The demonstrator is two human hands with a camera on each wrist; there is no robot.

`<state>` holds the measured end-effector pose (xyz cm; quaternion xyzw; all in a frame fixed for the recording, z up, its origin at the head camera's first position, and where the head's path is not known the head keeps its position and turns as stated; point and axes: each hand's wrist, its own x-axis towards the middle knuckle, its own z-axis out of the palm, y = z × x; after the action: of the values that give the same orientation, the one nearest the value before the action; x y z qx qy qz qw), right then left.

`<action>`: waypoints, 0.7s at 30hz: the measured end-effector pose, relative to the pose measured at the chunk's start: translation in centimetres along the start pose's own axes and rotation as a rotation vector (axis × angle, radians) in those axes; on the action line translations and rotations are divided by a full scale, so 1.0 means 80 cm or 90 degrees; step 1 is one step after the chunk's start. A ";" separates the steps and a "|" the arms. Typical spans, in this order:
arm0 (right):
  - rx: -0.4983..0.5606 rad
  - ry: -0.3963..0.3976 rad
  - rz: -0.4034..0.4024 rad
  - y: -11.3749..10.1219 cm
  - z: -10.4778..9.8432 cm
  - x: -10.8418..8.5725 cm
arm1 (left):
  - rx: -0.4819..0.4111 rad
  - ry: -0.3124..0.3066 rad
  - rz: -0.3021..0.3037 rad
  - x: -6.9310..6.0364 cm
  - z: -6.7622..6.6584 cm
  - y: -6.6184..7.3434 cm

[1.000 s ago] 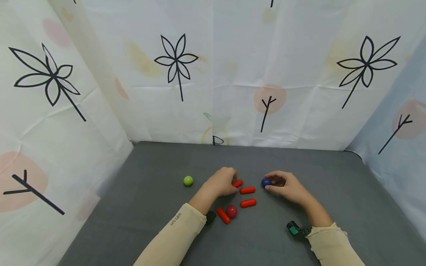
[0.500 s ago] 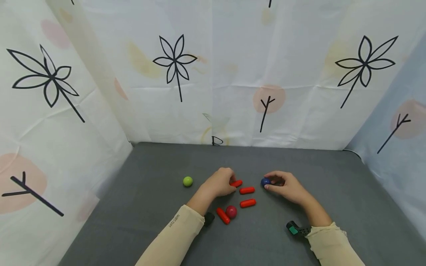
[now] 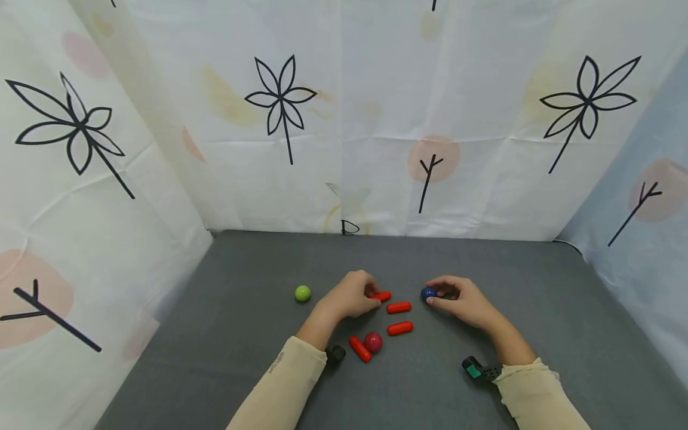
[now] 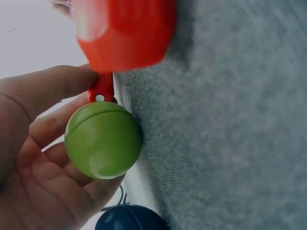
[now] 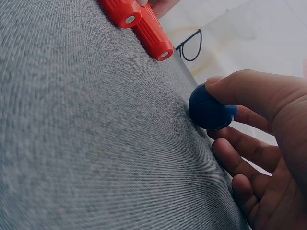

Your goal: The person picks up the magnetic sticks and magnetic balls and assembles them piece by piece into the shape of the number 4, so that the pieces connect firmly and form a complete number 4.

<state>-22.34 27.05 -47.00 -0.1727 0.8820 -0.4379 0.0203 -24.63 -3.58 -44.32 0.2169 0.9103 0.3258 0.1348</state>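
Note:
My left hand [image 3: 349, 298] pinches the left end of a red ribbed rod [image 3: 383, 296] between thumb and fingers, low over the grey table. In the left wrist view a green ball [image 4: 103, 141] sits in front of that palm, and a dark blue ball [image 4: 130, 219] shows at the bottom edge. The head view hides both behind the hand and arm. My right hand [image 3: 464, 303] pinches a blue ball [image 5: 208, 108], thumb on top and fingers behind it, at table height. Two more red rods lie between the hands, the nearer rod [image 3: 400, 328] and the farther rod [image 3: 399, 307].
A light green ball [image 3: 303, 293] rests left of my left hand. Close to the left wrist lie a dark red ball [image 3: 373, 341] and another red rod [image 3: 359, 348], side by side. A patterned cloth [image 3: 344, 149] hangs behind the grey table [image 3: 258, 257] and along its sides.
My left hand has shifted slightly to the left, and more of the pinched rod shows past its fingers. The right hand and the blue ball stay nearly still.

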 end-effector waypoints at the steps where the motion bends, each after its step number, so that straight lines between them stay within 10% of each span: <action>1: -0.001 0.000 0.000 0.000 0.000 0.000 | -0.004 0.002 -0.001 0.000 0.000 -0.001; 21: 0.006 0.016 0.001 0.003 0.004 0.000 | -0.054 0.017 0.024 -0.011 -0.010 -0.006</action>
<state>-22.35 26.96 -47.36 -0.1666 0.8803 -0.4441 0.0101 -24.29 -4.76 -43.92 0.2234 0.8933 0.3694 0.1255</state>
